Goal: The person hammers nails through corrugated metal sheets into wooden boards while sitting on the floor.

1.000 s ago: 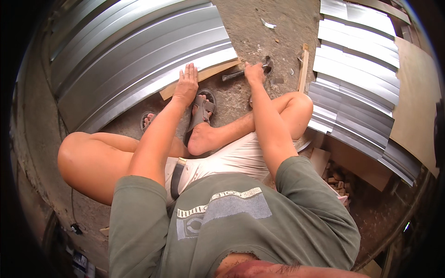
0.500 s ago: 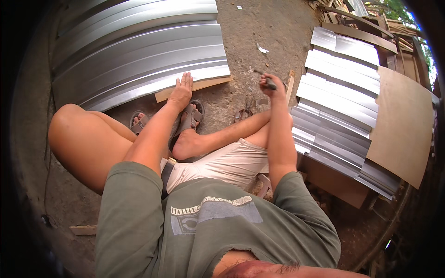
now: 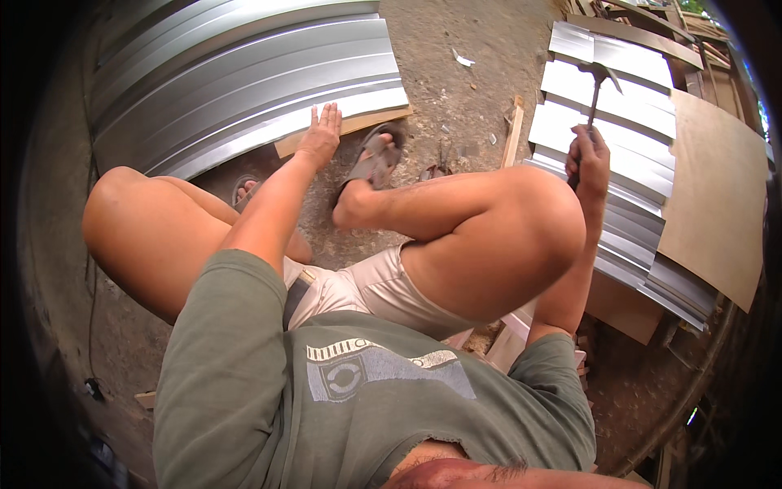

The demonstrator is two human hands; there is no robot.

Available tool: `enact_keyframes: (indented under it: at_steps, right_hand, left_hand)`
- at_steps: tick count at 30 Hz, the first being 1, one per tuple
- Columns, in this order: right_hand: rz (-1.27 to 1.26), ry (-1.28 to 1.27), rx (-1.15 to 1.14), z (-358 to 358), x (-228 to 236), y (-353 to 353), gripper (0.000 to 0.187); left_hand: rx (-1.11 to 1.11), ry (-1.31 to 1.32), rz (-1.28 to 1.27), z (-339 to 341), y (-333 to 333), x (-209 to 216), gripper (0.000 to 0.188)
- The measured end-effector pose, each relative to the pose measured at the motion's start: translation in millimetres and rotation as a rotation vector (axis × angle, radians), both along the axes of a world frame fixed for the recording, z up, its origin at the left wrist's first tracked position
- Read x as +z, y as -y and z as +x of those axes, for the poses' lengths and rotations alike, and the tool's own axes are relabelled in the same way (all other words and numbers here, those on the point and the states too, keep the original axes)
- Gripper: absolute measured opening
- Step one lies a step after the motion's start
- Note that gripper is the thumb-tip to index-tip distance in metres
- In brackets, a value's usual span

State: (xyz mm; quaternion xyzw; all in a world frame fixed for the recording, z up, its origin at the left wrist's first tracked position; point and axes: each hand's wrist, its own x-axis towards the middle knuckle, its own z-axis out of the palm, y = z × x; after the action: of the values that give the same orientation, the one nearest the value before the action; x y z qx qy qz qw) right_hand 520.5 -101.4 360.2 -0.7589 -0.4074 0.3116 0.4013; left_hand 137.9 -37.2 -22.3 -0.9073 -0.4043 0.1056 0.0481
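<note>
My left hand lies with its fingers stretched out on the near right edge of a ridged silver metal sheet. A thin wooden board shows under that edge. Out to the right, beyond my raised knee, my right hand is wrapped around the handle of a claw hammer. The hammer points away from me, its dark head above a stack of shiny folded metal sheets. My fingers hide the lower part of the handle.
A tan plywood sheet rests along the right of the stack. Between the two groups of sheets, a narrow wood strip and a white scrap lie on the dirt floor. Piled timber stands at the far right.
My right hand has swung to the right with the hammer, whose head now shows. My right knee has come up and that foot has shifted right. The left hand stays on the sheet.
</note>
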Motion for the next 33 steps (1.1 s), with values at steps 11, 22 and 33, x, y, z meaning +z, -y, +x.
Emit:
enact_keyframes:
  at_steps: [11,22,33]
  right_hand:
    - [-0.177,0.122,0.166,-59.6,-214.9,22.4,0.03]
    - [-0.506,0.464,0.224,-102.4,-333.5,13.6,0.033]
    - [-0.5,0.362,0.235,-115.2,-307.6,1.6,0.037]
  left_hand:
    - [-0.013,-0.06,-0.014,-8.3,8.9,13.0,0.067]
    - [0.028,-0.062,-0.013,-2.9,1.9,10.0,0.069]
    - [0.057,-0.067,-0.018,-9.1,8.4,6.0,0.068]
